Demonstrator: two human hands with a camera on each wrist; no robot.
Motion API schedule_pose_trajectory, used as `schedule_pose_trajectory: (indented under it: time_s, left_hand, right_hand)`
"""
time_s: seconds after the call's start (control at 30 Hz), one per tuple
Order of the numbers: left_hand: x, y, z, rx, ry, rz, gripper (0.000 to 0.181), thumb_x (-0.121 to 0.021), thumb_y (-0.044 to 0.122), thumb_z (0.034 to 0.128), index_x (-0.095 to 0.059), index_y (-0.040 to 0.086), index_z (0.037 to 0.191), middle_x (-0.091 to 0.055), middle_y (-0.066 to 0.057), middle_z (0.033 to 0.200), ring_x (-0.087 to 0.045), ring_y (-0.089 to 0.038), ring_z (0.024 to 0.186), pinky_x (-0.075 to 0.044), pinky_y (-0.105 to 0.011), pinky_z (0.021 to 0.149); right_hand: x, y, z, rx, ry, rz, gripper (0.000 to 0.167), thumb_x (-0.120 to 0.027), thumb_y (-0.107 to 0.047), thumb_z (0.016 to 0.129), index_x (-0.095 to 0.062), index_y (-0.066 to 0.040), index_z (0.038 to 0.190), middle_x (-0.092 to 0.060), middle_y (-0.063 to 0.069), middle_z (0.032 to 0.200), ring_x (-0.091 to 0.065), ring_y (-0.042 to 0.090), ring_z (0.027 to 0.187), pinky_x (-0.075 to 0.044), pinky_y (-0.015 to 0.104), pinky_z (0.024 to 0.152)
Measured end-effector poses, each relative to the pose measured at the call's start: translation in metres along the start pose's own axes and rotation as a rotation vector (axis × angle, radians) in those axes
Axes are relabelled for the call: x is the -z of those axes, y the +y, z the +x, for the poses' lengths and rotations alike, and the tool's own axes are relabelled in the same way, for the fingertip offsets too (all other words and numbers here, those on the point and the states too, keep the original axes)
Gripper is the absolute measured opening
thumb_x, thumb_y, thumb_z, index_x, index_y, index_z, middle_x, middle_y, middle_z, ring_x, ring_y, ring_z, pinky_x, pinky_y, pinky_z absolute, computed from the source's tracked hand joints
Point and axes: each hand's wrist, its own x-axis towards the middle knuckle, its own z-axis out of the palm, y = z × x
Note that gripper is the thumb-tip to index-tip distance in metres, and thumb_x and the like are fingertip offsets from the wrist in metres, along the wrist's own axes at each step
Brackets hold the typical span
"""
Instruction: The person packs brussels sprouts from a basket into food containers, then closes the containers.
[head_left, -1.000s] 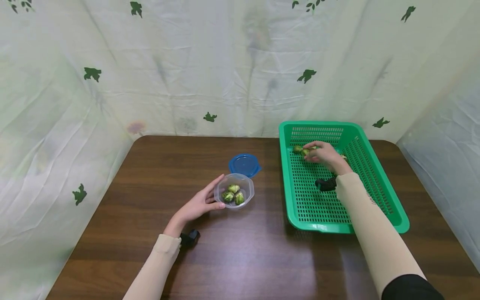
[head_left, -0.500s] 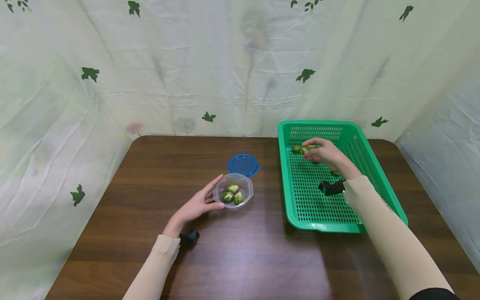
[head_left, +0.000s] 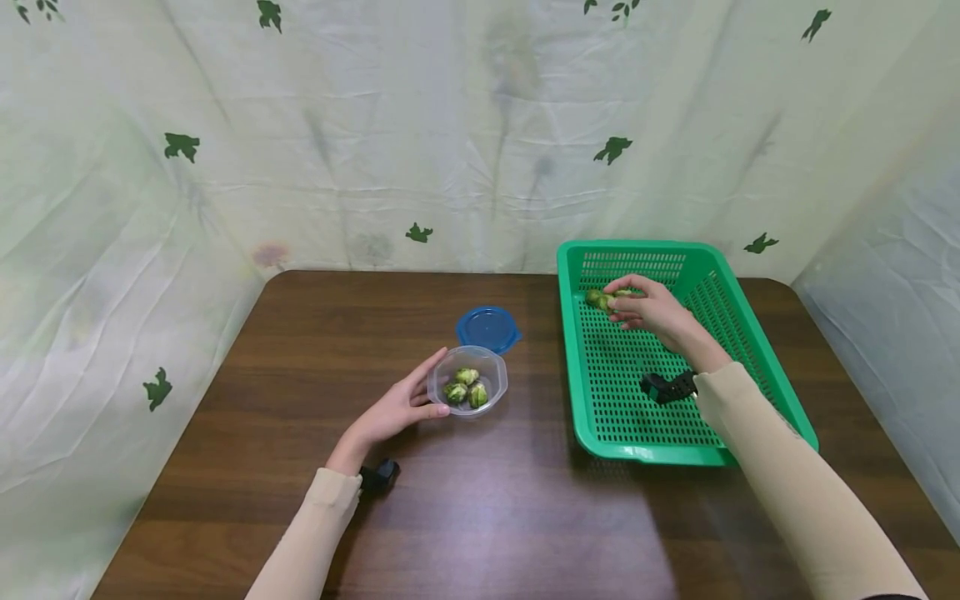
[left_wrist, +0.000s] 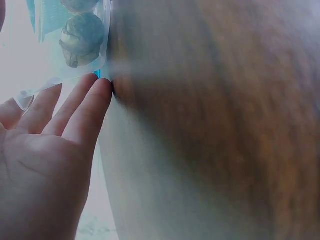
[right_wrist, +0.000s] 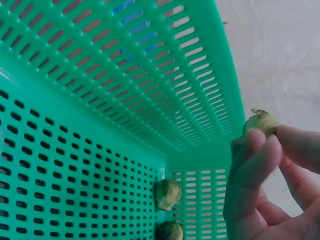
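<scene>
In the head view my left hand (head_left: 393,410) holds a clear plastic container (head_left: 495,367) from its left side, thumb at the near side and fingers at the far side. Three Brussels sprouts (head_left: 467,377) lie inside it. The left wrist view shows the fingers against the container wall, with a sprout (left_wrist: 82,39) behind the plastic. Over the far left part of the green basket (head_left: 567,367), my right hand (head_left: 652,315) pinches a Brussels sprout (right_wrist: 264,121) between thumb and fingertips. Two more sprouts (right_wrist: 168,194) lie on the basket floor below it.
A blue lid (head_left: 488,329) lies on the brown wooden table (head_left: 360,333), just behind the container. The basket's raised, slotted walls surround the right hand's spot. A pale curtain with leaf prints (head_left: 450,125) hangs behind the table.
My right wrist and forearm have swung a little to the right, while the fingertips stay near the same sprouts. The left hand and container have not visibly moved.
</scene>
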Motion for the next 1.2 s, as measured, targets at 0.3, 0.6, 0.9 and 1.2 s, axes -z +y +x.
schedule_pose_trajectory:
  time_s: [0.3,0.6,0.9,1.2]
  left_hand:
    - [0.0,-0.001,0.001,-0.014,-0.007,-0.017,0.088,-0.068,0.013,0.0902,-0.01,0.018,0.156,-0.012,-0.006,0.158,-0.03,-0.033,0.137,-0.042,-0.037,0.099]
    - [-0.001,0.0,0.0,-0.011,-0.005,-0.01,0.087,-0.068,0.013,0.0904,-0.01,0.018,0.156,-0.012,-0.005,0.158,-0.03,-0.032,0.137,-0.04,-0.042,0.101]
    - [-0.001,0.001,0.001,-0.009,-0.007,-0.007,0.087,-0.068,0.014,0.0904,-0.01,0.018,0.156,-0.012,-0.006,0.158,-0.03,-0.031,0.137,-0.039,-0.042,0.101]
    - [-0.001,0.0,0.001,-0.008,-0.002,-0.002,0.087,-0.068,0.014,0.0902,-0.01,0.018,0.156,-0.013,-0.008,0.158,-0.03,-0.032,0.137,-0.039,-0.043,0.101]
  right_hand:
    - [-0.006,-0.007,-0.009,0.058,-0.009,-0.052,0.034,-0.054,-0.023,0.099,-0.048,-0.002,0.125,-0.054,0.01,0.11,-0.056,0.018,0.089,-0.049,0.031,0.071]
    - [-0.022,-0.017,-0.015,0.145,-0.093,0.051,0.024,-0.056,-0.015,0.098,-0.052,-0.002,0.118,-0.063,0.007,0.1,-0.06,0.02,0.088,-0.051,0.03,0.076]
    - [-0.05,-0.03,-0.02,0.135,-0.145,0.076,0.026,-0.055,-0.01,0.098,-0.05,0.002,0.119,-0.061,0.012,0.1,-0.059,0.027,0.086,-0.051,0.035,0.081]
    - [-0.08,-0.034,-0.015,0.172,-0.246,0.078,0.023,-0.053,-0.005,0.098,-0.053,0.005,0.118,-0.061,0.016,0.102,-0.062,0.027,0.083,-0.053,0.037,0.081]
